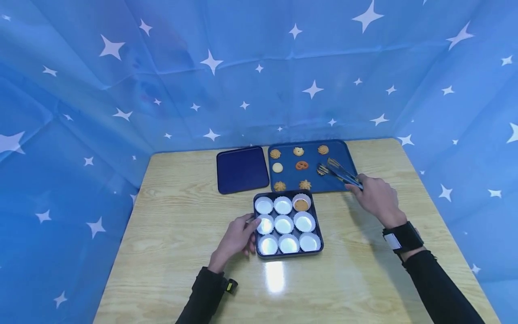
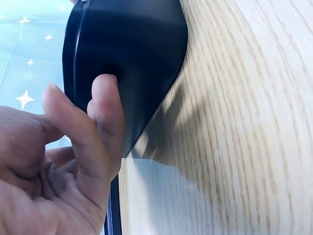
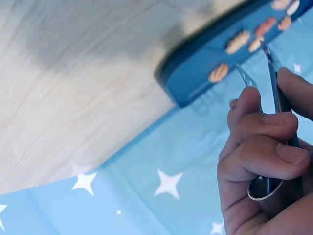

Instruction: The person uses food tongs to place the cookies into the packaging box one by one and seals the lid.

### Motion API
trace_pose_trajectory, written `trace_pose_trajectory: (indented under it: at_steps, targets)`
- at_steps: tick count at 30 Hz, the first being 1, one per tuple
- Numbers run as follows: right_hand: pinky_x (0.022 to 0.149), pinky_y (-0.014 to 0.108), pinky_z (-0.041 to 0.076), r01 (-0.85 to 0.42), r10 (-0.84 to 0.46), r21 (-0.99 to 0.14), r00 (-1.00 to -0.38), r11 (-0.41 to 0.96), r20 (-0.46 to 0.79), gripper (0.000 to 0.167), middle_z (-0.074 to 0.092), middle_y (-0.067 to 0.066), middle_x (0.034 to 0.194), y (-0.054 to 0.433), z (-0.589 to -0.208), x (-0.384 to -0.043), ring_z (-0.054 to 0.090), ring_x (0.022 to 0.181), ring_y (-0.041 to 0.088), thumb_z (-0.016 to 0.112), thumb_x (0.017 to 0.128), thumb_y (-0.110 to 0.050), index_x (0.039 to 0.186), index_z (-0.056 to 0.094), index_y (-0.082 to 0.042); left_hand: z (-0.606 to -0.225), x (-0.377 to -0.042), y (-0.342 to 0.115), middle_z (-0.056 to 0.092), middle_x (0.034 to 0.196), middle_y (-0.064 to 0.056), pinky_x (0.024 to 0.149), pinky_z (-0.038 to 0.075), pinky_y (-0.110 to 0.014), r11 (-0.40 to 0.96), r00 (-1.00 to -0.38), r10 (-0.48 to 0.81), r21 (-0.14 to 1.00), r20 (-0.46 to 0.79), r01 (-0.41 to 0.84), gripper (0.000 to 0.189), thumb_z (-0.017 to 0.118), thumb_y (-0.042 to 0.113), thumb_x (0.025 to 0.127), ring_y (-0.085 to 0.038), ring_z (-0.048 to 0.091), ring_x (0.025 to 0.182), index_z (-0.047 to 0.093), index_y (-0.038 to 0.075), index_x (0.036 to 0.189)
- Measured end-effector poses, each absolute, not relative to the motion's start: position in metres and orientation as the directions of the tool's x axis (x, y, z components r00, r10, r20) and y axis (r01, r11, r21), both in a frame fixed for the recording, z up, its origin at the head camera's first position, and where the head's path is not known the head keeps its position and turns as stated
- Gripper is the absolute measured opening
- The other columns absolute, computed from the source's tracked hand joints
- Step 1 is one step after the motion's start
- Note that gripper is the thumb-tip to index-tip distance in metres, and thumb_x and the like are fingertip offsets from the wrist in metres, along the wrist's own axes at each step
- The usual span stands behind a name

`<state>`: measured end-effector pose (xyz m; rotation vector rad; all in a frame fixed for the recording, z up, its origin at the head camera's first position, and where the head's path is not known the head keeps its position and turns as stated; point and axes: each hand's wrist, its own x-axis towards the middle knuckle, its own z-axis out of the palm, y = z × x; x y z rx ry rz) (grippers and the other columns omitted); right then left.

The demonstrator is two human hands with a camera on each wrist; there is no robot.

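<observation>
On the left side of a dark square baking pan (image 1: 289, 255), my left hand (image 1: 236, 236) holds the rim, thumb on top and fingers along the outer wall. White paper cups (image 1: 284, 223) fill the pan in rows; the back right cup has a brown cookie (image 1: 301, 205) in it. My right hand (image 1: 378, 200) grips metal tongs (image 1: 343, 174), their jaws spread over the right part of a blue tray (image 1: 293, 177). One jaw overlaps a small cookie there. In the right wrist view, fingers curl around the tongs (image 3: 277, 95).
Several cookies stand in rows on the blue tray, among them a pretzel-shaped one (image 1: 301, 165) and a pale round one (image 1: 277, 167). A bare dark navy tray (image 1: 243, 170) lies to its left. Blue star-printed cloth (image 1: 259, 90) borders the wooden table (image 1: 182, 202).
</observation>
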<state>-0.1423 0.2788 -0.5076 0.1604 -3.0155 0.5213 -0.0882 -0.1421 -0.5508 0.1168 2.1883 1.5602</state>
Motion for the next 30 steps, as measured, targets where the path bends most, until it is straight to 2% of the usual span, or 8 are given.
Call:
trace_pose_trajectory:
  at_steps: [3, 6, 10, 17, 22, 26, 30]
  targets:
    - [0.032, 0.028, 0.025, -0.117, -0.1, -0.3, -0.992, 0.947, 0.073, 0.041, 0.039, 0.004, 0.056, 0.276, -0.518, -0.141, 0.041, 0.043, 0.019, 0.061, 0.105, -0.041, 0.098, 0.062, -0.001, -0.552, -0.087, -0.141, 0.063, 0.07, -0.012, 0.038, 0.057, -0.049, 0.348, -0.895, 0.327, 0.919, -0.304, -0.184, 0.059, 0.053, 0.037, 0.109, -0.035, 0.066, 0.05, 0.042, -0.002, 0.152]
    - [0.031, 0.027, 0.024, -0.128, -0.099, -0.261, -0.988, 0.957, 0.121, 0.039, 0.037, 0.003, 0.056, 0.273, -0.525, -0.14, 0.039, 0.041, 0.019, 0.065, 0.103, -0.038, 0.089, 0.057, -0.002, -0.552, -0.086, -0.139, 0.063, 0.069, -0.012, 0.038, 0.057, -0.049, 0.344, -0.896, 0.332, 0.922, -0.296, -0.177, 0.056, 0.053, 0.037, 0.109, -0.034, 0.066, 0.049, 0.046, 0.0, 0.15]
    - [0.031, 0.028, 0.022, -0.126, -0.081, -0.241, -0.979, 0.962, 0.189, 0.037, 0.035, 0.003, 0.055, 0.271, -0.526, -0.14, 0.036, 0.04, 0.019, 0.067, 0.101, -0.034, 0.085, 0.056, -0.003, -0.552, -0.086, -0.138, 0.063, 0.07, -0.011, 0.038, 0.057, -0.049, 0.34, -0.896, 0.335, 0.924, -0.292, -0.175, 0.054, 0.053, 0.039, 0.109, -0.031, 0.066, 0.048, 0.049, 0.002, 0.148]
    - [0.033, 0.03, 0.022, -0.082, -0.043, -0.271, -0.988, 0.959, 0.147, 0.039, 0.033, 0.003, 0.054, 0.273, -0.524, -0.14, 0.037, 0.041, 0.021, 0.065, 0.103, -0.036, 0.081, 0.054, -0.006, -0.551, -0.087, -0.141, 0.062, 0.069, -0.012, 0.039, 0.057, -0.051, 0.33, -0.897, 0.328, 0.926, -0.295, -0.184, 0.052, 0.054, 0.038, 0.109, -0.036, 0.066, 0.05, 0.051, 0.002, 0.145]
    - [0.031, 0.029, 0.023, -0.108, -0.061, -0.292, -0.984, 0.95, 0.165, 0.035, 0.037, 0.003, 0.052, 0.273, -0.524, -0.14, 0.037, 0.04, 0.02, 0.064, 0.104, -0.035, 0.091, 0.064, -0.003, -0.551, -0.087, -0.143, 0.063, 0.069, -0.011, 0.039, 0.057, -0.052, 0.327, -0.899, 0.331, 0.929, -0.286, -0.176, 0.053, 0.054, 0.039, 0.108, -0.035, 0.066, 0.05, 0.051, 0.001, 0.145]
    - [0.031, 0.03, 0.023, -0.116, -0.062, -0.308, -0.981, 0.944, 0.182, 0.036, 0.041, 0.004, 0.05, 0.27, -0.522, -0.139, 0.036, 0.039, 0.02, 0.063, 0.104, -0.034, 0.107, 0.072, 0.001, -0.551, -0.087, -0.143, 0.063, 0.068, -0.011, 0.039, 0.057, -0.052, 0.328, -0.9, 0.336, 0.93, -0.279, -0.166, 0.051, 0.054, 0.039, 0.108, -0.033, 0.066, 0.049, 0.052, 0.001, 0.143]
    - [0.03, 0.031, 0.023, -0.11, -0.052, -0.325, -0.982, 0.939, 0.182, 0.041, 0.046, 0.004, 0.051, 0.268, -0.52, -0.14, 0.035, 0.038, 0.019, 0.063, 0.105, -0.034, 0.12, 0.072, 0.003, -0.55, -0.087, -0.144, 0.063, 0.069, -0.011, 0.039, 0.057, -0.051, 0.332, -0.902, 0.33, 0.929, -0.277, -0.164, 0.054, 0.054, 0.039, 0.108, -0.033, 0.066, 0.049, 0.051, 0.001, 0.145]
